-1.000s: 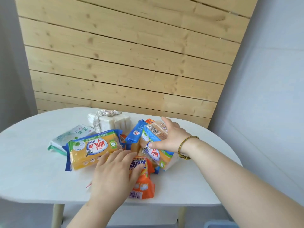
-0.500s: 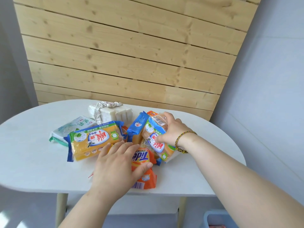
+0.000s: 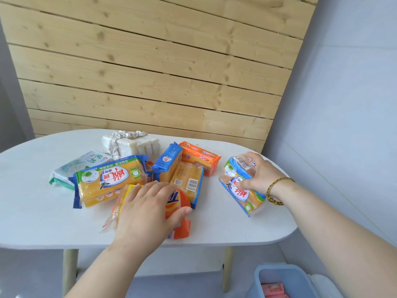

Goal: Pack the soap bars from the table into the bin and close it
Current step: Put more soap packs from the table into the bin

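Observation:
Several wrapped soap bars lie in a heap on the white table. My right hand grips a yellow soap pack with blue-edged wrapper, held off to the right of the heap near the table's right end. My left hand rests palm-down on an orange Tide soap pack at the front edge, fingers curled over it. A large yellow pack, a blue pack, an orange pack and a white-green pack stay on the table. The blue bin stands open on the floor at lower right.
White unwrapped soap blocks with a crumpled wrapper sit at the back of the heap. Pink packs lie inside the bin. A wooden plank wall stands behind the table, a grey wall to the right. Table legs show below.
My right hand has closed on the yellow blue-edged pack and carried it right, away from the heap. My left hand has settled onto the Tide pack. The bin has come into view.

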Available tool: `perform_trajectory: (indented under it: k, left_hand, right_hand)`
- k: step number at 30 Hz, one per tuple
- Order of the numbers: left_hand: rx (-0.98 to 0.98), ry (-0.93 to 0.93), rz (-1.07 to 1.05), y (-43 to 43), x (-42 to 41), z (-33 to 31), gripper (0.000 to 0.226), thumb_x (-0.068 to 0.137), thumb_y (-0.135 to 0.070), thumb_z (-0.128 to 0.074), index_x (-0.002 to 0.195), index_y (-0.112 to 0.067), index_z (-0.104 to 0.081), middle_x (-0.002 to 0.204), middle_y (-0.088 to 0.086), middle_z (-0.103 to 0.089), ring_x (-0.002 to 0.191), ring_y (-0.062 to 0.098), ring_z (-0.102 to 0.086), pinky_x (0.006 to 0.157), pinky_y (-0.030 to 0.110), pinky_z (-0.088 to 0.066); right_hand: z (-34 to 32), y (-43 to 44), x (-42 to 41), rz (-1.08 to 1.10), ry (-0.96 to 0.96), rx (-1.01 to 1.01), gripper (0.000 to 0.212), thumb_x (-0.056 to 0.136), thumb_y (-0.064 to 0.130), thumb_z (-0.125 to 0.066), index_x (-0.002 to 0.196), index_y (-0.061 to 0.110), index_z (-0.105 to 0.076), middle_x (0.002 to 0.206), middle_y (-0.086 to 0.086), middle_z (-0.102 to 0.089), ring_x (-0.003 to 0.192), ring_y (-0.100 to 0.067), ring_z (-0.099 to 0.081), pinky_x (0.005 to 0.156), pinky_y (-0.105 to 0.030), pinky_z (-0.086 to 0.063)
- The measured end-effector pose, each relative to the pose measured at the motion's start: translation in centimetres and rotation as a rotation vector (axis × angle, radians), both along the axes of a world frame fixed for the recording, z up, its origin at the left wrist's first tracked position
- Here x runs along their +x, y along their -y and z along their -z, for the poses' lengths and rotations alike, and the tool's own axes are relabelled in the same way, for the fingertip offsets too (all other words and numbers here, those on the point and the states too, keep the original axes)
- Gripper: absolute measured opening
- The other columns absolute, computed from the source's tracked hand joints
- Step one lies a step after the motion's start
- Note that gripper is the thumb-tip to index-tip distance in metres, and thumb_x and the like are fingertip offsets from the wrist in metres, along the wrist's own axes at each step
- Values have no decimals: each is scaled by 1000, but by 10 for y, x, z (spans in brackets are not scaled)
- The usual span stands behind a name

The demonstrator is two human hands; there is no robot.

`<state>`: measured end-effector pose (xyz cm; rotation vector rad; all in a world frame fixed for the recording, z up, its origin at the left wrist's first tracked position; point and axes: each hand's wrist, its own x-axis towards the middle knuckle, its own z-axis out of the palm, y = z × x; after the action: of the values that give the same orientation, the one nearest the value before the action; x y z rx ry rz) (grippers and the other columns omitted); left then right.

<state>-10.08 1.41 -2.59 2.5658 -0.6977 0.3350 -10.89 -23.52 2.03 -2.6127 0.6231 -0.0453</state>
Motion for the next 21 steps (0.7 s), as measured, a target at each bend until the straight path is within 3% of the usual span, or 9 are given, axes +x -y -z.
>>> perform_trajectory:
  k: [8, 11, 14, 19, 21]
  left_hand:
    - [-5, -16, -42, 9, -1, -1, 52, 79, -60, -47, 120, -29, -52, 129, -9, -55, 125, 14, -44, 104, 31, -30]
    - [-51, 22, -63, 10, -1, -3, 36, 69, -42, -72, 96, -18, -69, 100, 3, -72, 98, 27, -65, 87, 42, -48]
    - [-45, 53, -102, 12, 1, -2, 30, 60, -31, -81, 83, -15, -71, 83, 7, -74, 80, 31, -69, 74, 47, -53]
    - [-48, 19, -115, 12, 3, -3, 31, 60, -29, -82, 84, -14, -72, 83, 8, -75, 81, 31, -69, 76, 48, -53]
    - [-58, 5, -114, 11, 5, -4, 32, 66, -34, -76, 92, -17, -71, 93, 6, -74, 92, 29, -67, 85, 45, -49]
  right_hand:
    - [10, 19, -5, 38, -117, -104, 98, 69, 33, -72, 143, 30, -8, 137, -9, -38, 119, -27, -48, 97, -37, -44]
    - [13, 20, -1, 48, -131, -94, 101, 69, 33, -73, 144, 28, -6, 140, -9, -37, 122, -28, -46, 100, -38, -42]
    - [14, 20, 5, 42, -163, -112, 101, 68, 33, -73, 144, 27, -6, 140, -8, -38, 123, -27, -46, 101, -39, -41]
    - [10, 17, 14, 37, -292, -100, 108, 66, 52, -70, 145, 28, 1, 146, -7, -25, 134, -27, -28, 107, -38, -33]
    - [5, 7, 23, 39, -228, -172, 103, 66, 60, -64, 144, 28, -6, 149, -4, -21, 138, -26, -19, 108, -41, -26]
